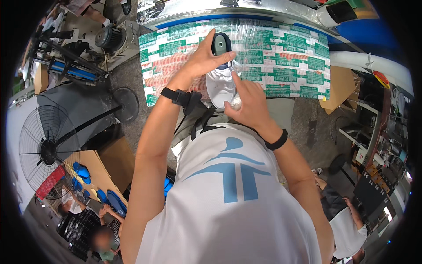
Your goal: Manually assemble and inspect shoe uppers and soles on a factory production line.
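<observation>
A white shoe [218,88] with a dark collar lies in front of me, its toe pointing toward my body. A grey-green shoe last [221,45] fills its opening. My left hand [205,59] grips the heel end, with the thumb across the collar and the fingers along the far left side. My right hand [251,100] is at the shoe's right side near the toe. Its index finger stretches up along the upper, and a small white wad [236,102] is pinched by the thumb. What the wad is made of cannot be made out.
The table [290,66] is covered in green-and-white printed tape under clear film. Behind it runs a metal-edged machine or conveyor [184,16]. A floor fan [47,152] stands at left beside a cardboard box with blue pieces [81,171]. Other people are at lower left and lower right.
</observation>
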The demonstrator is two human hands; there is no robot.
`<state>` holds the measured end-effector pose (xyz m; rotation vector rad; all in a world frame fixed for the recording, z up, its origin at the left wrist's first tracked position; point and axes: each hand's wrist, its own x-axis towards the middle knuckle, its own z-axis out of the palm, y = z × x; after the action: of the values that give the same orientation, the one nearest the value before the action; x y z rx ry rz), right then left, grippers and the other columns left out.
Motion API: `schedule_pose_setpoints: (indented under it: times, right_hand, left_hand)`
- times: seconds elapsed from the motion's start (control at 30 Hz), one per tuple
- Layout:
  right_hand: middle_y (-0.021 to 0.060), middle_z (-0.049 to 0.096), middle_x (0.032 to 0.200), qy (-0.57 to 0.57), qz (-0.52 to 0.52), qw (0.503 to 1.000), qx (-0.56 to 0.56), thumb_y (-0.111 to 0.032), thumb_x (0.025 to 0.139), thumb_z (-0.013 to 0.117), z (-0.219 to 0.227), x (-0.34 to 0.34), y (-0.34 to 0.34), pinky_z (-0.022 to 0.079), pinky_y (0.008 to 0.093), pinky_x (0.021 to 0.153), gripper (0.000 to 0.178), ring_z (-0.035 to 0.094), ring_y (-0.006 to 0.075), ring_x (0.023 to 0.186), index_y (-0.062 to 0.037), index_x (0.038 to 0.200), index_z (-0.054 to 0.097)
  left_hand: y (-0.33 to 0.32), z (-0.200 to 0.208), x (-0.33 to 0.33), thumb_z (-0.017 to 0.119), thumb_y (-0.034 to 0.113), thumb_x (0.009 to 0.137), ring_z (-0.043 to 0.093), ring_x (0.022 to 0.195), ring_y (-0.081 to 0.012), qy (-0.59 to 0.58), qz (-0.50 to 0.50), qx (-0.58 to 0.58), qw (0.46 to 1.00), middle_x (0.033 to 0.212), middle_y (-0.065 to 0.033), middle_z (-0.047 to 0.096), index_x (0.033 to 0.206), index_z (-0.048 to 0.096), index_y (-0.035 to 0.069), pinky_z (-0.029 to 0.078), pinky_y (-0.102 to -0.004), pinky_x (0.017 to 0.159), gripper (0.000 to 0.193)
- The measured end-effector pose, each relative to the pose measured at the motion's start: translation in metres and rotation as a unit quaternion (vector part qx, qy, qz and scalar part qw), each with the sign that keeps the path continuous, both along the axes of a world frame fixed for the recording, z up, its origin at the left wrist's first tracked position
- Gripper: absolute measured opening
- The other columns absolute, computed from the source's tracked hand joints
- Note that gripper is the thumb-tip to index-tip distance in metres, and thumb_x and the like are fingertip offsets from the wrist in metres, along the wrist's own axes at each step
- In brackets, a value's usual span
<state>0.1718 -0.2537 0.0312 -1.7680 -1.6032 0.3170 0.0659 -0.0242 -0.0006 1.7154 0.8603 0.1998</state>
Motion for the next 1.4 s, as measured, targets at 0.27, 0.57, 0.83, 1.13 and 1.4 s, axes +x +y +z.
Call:
schedule_pose_setpoints:
  times: [0.27,0.57,0.83,1.13,1.4]
  right_hand:
    - [0.0158,0.066,0.101,0.043,0.048,0.983,-0.171,-0.025,0.077,0.087,0.059,-0.017,-0.037,0.05,0.0484,0.084,0.087,0.065,0.0365,0.092,0.0089,0.152,0.059]
    - [0.0209,0.069,0.111,0.112,-0.14,0.983,-0.05,-0.023,0.087,0.084,-0.031,0.036,-0.014,0.052,0.0521,0.092,0.082,0.067,0.0415,0.102,0.006,0.158,0.053]
    - [0.0186,0.068,0.111,-0.01,-0.182,0.975,-0.126,-0.029,0.088,0.084,-0.083,0.095,-0.022,0.049,0.053,0.093,0.087,0.065,0.0393,0.103,0.0057,0.161,0.051]
    - [0.0159,0.068,0.105,-0.076,-0.157,0.984,-0.04,-0.037,0.083,0.084,-0.113,0.115,0.021,0.051,0.0517,0.089,0.096,0.066,0.0364,0.097,0.0039,0.163,0.05]
    - [0.0178,0.075,0.116,-0.044,-0.201,0.979,-0.009,-0.044,0.077,0.089,-0.109,0.112,0.022,0.054,0.0543,0.088,0.09,0.072,0.0398,0.104,-0.0019,0.152,0.061]
  left_hand:
    - [0.003,0.003,-0.001,0.094,0.048,0.086,0.06,0.147,-0.0388,0.031,0.022,0.04,0.998,0.16,-0.0317,0.058,0.172,0.034,-0.005,0.05,-0.0435,0.121,0.117]
    - [-0.051,0.002,-0.012,0.103,0.034,0.078,0.055,0.149,-0.0379,0.021,0.147,0.155,0.977,0.16,-0.029,0.054,0.169,0.033,-0.008,0.046,-0.045,0.124,0.122]
    - [-0.037,-0.005,-0.072,0.087,0.017,0.096,0.073,0.109,-0.0183,-0.071,0.333,-0.273,0.9,0.124,-0.0054,0.076,0.147,0.063,0.003,0.061,-0.0399,0.09,0.058]
    - [0.099,0.09,-0.067,0.091,0.004,0.085,0.076,0.087,-0.0172,-0.027,0.238,0.057,0.969,0.11,-0.0099,0.081,0.128,0.066,-0.003,0.062,-0.0349,0.076,0.05]
    - [0.423,0.064,-0.004,0.09,0.017,0.082,0.071,0.124,-0.0421,0.124,0.005,0.521,0.844,0.137,-0.0243,0.073,0.144,0.065,-0.001,0.055,-0.0508,0.107,0.07]
